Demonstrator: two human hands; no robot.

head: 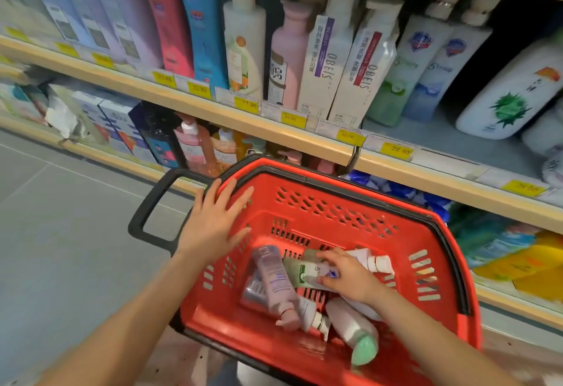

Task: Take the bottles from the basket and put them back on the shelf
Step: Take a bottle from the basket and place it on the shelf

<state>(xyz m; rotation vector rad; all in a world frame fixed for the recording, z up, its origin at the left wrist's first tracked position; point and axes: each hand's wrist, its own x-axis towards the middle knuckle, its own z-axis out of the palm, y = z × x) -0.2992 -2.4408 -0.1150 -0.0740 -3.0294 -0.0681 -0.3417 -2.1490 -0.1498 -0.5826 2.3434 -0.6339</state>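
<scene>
A red plastic basket (341, 200) with a black rim stands in front of the shelf (304, 139). Several bottles lie inside: a pink pump bottle (275, 279), a white and green bottle (307, 273) and a white bottle with a green cap (355, 327). My left hand (216, 218) rests flat with spread fingers on the basket's left rim. My right hand (350, 276) reaches into the basket, its fingers closing over the white and green bottle, which still lies among the others. The shelf above holds upright shampoo and body wash bottles.
A black basket handle (152, 206) sticks out to the left over the grey floor. There is a bare gap (451, 139) on the shelf to the right of the boxed white bottles. Yellow price tags line the shelf edge. Lower shelves hold more bottles and boxes.
</scene>
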